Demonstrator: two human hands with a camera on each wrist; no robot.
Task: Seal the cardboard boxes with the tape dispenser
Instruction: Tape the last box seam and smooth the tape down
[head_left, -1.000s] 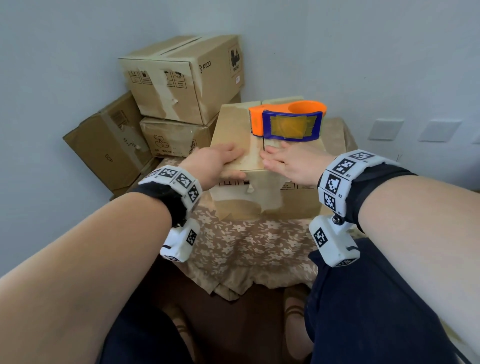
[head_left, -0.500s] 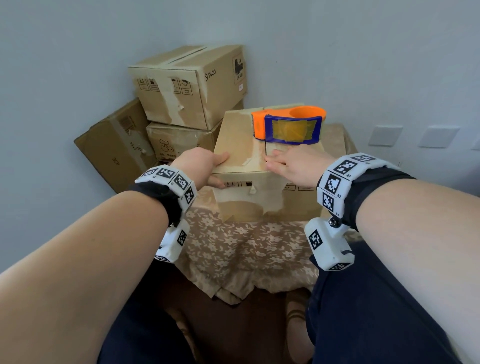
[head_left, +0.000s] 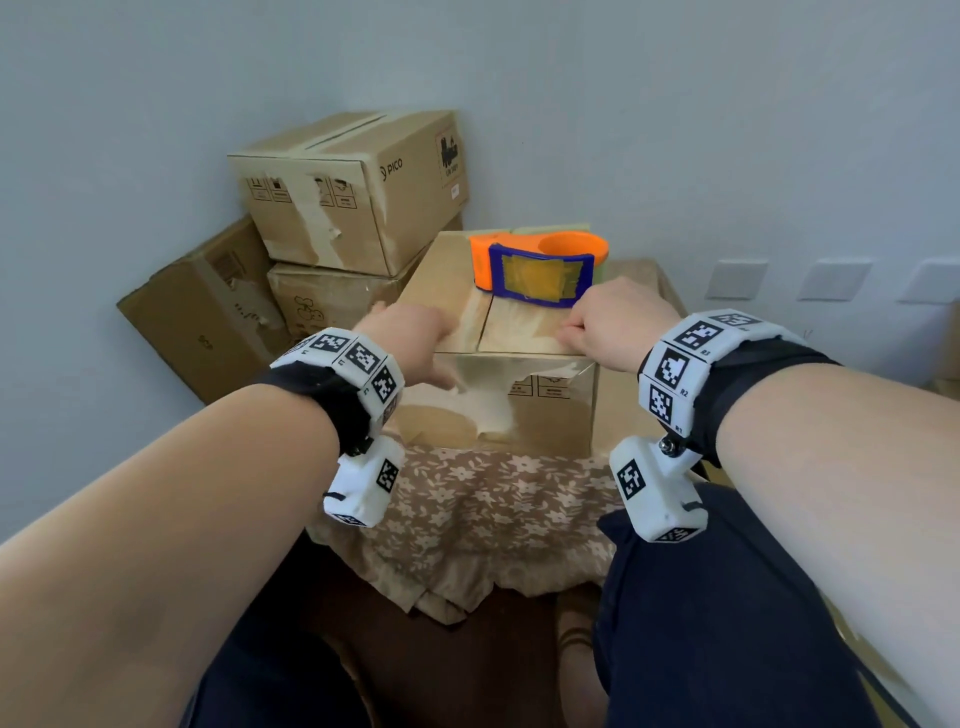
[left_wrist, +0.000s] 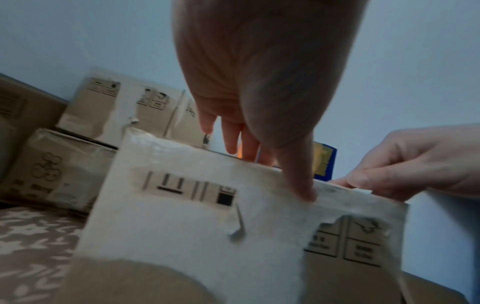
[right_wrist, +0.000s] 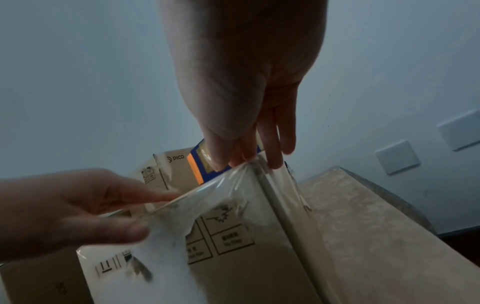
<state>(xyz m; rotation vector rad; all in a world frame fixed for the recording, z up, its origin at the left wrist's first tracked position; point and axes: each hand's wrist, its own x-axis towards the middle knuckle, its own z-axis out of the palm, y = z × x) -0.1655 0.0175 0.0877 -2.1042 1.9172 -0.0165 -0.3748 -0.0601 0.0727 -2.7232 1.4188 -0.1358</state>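
- Pressing along the near top edge of the box (head_left: 498, 410), the left hand (head_left: 410, 338) has its fingers stretched over the top panel and its thumb down on the glossy tape (left_wrist: 197, 230) that laps over the front face; it grasps nothing.
- The right hand (head_left: 618, 322) rests at the same edge toward the near right corner, fingers laid forward onto the box top and wrapping nothing; in the right wrist view its fingertips (right_wrist: 275, 162) press where the clear tape folds over the edge.
- The box sits on a table under a flowered cloth (head_left: 483, 499), close to the cloth's near edge. Its centre seam runs away from the person, and the taped strip follows it, so the long axis of the seal points front to back.
- The tape dispenser (head_left: 535, 267) lies on the box top near the far edge, untouched, its blue plate facing the person and its orange loop trailing right.
- The dispenser looks stiff, light plastic, probably best taken by the orange loop, keeping fingers clear of any cutting blade, which I cannot see. The tape is thin, slick and wrinkle-prone; the cardboard looks firm enough for rubbing.
- More boxes (head_left: 353, 187) stand stacked against the wall, left of the table.
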